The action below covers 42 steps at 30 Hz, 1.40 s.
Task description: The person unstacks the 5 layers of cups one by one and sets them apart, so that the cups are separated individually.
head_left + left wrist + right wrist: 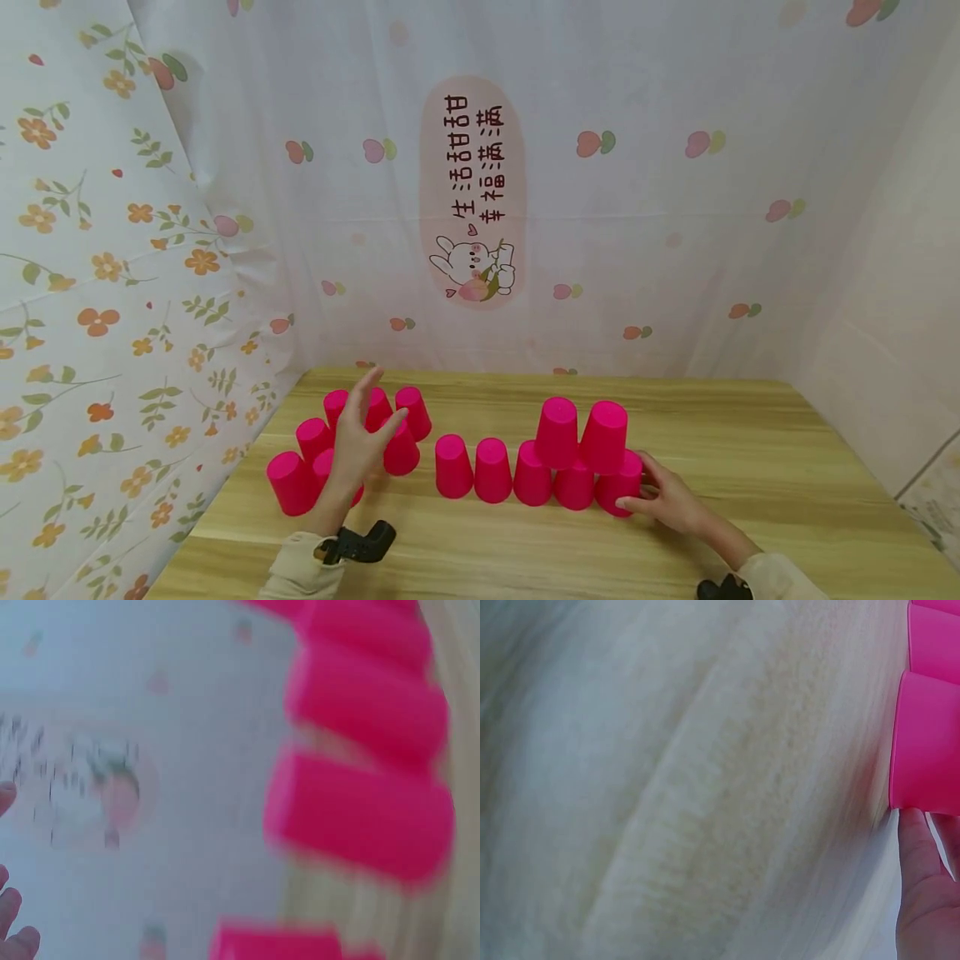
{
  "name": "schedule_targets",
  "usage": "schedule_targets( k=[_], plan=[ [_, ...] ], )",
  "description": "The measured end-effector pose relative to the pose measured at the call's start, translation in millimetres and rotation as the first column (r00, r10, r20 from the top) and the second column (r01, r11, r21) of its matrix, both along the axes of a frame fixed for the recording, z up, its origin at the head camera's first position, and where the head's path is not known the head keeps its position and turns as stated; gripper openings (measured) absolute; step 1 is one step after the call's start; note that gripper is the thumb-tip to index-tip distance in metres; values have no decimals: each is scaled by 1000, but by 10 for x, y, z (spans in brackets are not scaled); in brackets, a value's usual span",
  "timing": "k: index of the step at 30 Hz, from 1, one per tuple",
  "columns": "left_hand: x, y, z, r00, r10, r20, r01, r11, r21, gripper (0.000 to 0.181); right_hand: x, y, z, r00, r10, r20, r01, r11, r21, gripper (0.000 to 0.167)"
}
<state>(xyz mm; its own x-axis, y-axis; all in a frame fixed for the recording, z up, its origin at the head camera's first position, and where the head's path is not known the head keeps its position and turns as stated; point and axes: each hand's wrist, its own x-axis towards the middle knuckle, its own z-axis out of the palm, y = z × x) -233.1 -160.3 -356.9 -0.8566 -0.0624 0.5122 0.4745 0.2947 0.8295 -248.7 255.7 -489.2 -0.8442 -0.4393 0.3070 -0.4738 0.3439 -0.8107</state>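
Note:
Several upside-down pink cups (492, 471) stand in a row across the middle of the table in the head view. Two more cups (557, 433) sit on top at the row's right part. My right hand (671, 500) holds the right-end bottom cup (930, 746), thumb at its front and fingers around its far side. My left hand (358, 446) is raised with fingers spread and holds nothing. It hides part of a loose group of upside-down pink cups (291, 483) on the left. In the left wrist view, only fingertips (19, 943) show at the left edge.
The wood-grain table (750, 450) runs back to a printed curtain (637, 250) with fruit and a rabbit picture. A floral cloth (112, 333) hangs along the left side. Black wrist straps (360, 543) are worn over light sleeves.

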Motion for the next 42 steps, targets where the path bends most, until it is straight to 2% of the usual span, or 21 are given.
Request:
schedule_targets(
  k=[3, 8, 12, 17, 23, 26, 30, 32, 37, 42],
  plan=[
    [-24, 333, 100, 995, -99, -30, 101, 993, 63, 59, -5, 7, 0, 1000, 4, -3, -4, 1000, -1, 57],
    [-82, 780, 85, 971, -233, -47, 236, 968, 89, 57, -10, -5, 1, 1000, 18, 1, -18, 1000, -8, 58],
    [-127, 1050, 78, 955, -292, -45, 295, 952, 84, 56, 3, 6, 11, 1000, 7, 4, -7, 1000, 2, 57],
    [-146, 1287, 97, 931, -363, -21, 364, 930, 43, 54, 15, 17, 13, 1000, -25, 13, 25, 1000, 12, 57],
    [-161, 1452, 97, 899, -432, 75, 436, 898, -51, 55, 11, 6, 27, 1000, 2, 4, -2, 1000, 9, 58],
    [-259, 1512, -37, 891, -440, 115, 450, 890, -79, 57, 11, 2, 29, 1000, 2, 13, -2, 1000, 5, 58],
    [-394, 1565, -281, 880, -436, 190, 460, 882, -101, 59, 7, 2, 25, 1000, -2, 25, 2, 1000, 11, 59],
    [-406, 1574, -354, 870, -435, 231, 468, 877, -110, 60, 3, 4, 19, 1000, -4, 27, 4, 1000, 19, 59],
    [-386, 1581, -450, 851, -440, 285, 482, 871, -93, 59, -9, 17, -2, 999, -15, 48, 14, 1000, 28, 59],
    [-377, 1588, -463, 853, -441, 278, 477, 876, -72, 56, -16, 26, -15, 998, -13, 69, 12, 1000, 22, 60]
  ],
)
